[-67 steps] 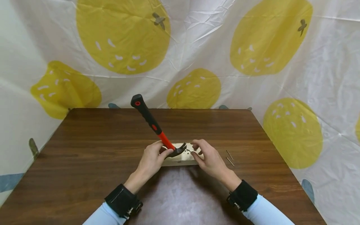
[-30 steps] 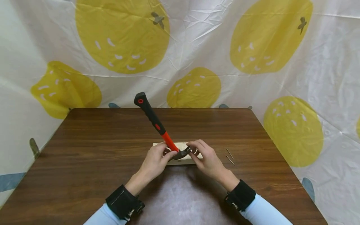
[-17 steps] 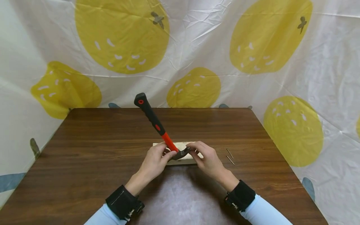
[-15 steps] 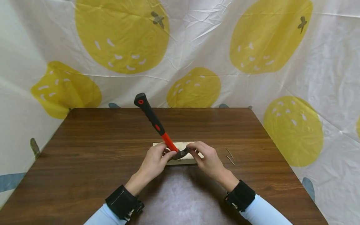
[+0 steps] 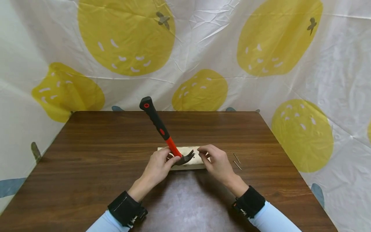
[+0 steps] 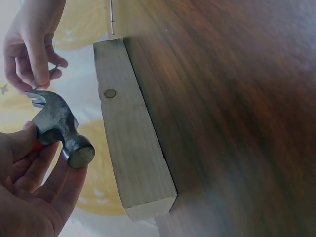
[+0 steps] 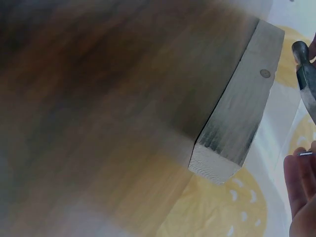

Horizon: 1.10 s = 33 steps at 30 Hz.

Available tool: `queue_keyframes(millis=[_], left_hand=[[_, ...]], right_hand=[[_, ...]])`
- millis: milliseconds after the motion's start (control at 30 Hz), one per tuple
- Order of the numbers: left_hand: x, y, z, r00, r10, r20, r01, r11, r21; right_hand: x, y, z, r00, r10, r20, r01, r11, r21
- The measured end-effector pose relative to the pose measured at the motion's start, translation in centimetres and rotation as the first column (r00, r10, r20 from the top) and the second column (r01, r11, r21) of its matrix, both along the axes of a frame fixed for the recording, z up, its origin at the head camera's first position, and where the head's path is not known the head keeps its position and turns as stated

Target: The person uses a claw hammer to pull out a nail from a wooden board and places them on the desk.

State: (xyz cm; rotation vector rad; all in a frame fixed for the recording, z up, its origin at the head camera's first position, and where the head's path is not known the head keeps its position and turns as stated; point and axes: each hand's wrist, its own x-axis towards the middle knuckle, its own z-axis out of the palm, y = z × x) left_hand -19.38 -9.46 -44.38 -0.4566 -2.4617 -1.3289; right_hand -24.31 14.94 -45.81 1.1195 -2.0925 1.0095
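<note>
My left hand grips a claw hammer by its neck, just behind the head. The black and red handle slants up and away to the left. In the left wrist view the steel hammer head shows its round face toward the camera, its claw toward the right hand. Just right of the claw, my right hand pinches a small, bent-looking nail between thumb and fingers. Both hands are over a pale wooden block, which has small dark holes in its top near the claw.
Two loose nails lie on the brown wooden table right of the block. A white cloth printed with yellow lemons hangs behind the table and along its sides.
The right fingers came to the claw, stayed there, and have now drawn back to the right with the nail. The hammer moved slightly right, then a little back left.
</note>
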Motion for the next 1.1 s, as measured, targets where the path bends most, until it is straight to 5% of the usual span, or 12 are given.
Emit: queue_keyframes(millis=[267,567,867,1100], left_hand=[[-0.1,-0.4,-0.1,1.0,0.004,-0.004,-0.004,1.0,-0.024],[-0.3,-0.9,-0.2,1.0,0.006,-0.016,-0.007,0.998,-0.056],[-0.5,-1.3,-0.3,0.999,0.02,-0.035,-0.023,0.996,-0.087],[-0.5,-1.4,-0.2,1.0,0.02,-0.022,-0.022,0.994,-0.111]], right_hand=[[-0.5,1.4,-0.4,0.99,-0.137,-0.019,0.138,0.989,0.055],[-1.0,2.9,-0.2,0.971,-0.228,0.068,0.217,0.967,0.134],[-1.7,4.6,-0.6,0.915,-0.386,0.12,0.349,0.904,0.248],[-2.1,5.7,-1.0,0.862,-0.467,0.197,0.364,0.841,0.401]])
